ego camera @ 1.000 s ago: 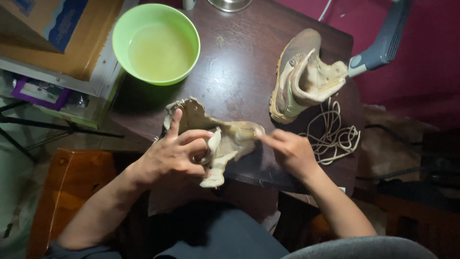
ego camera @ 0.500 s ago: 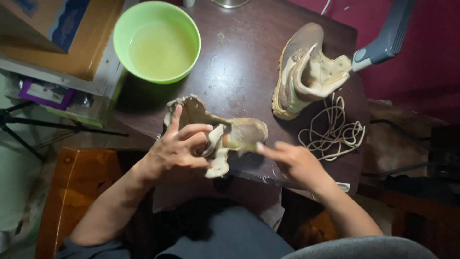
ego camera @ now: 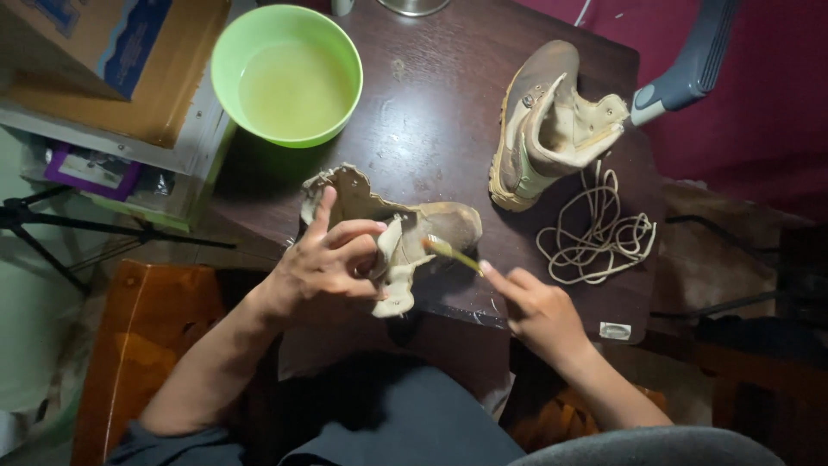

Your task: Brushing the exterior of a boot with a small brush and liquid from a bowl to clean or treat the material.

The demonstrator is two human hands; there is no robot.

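A worn tan boot lies on its side near the front of the dark wooden table. My left hand grips it around the tongue and opening. My right hand holds a thin yellow-green stick-like tool, perhaps a small brush; its tip rests against the boot's upper. A second tan boot stands on the table's right side, its laces removed.
A green bowl of cloudy liquid sits at the table's back left. A loose coil of bootlace lies right of the boots. A cardboard box is on a shelf at left; a grey-blue handle juts in at top right.
My right hand has drawn back to the right, away from the boot, and the thin tool now shows between it and the boot. My left hand keeps its hold.
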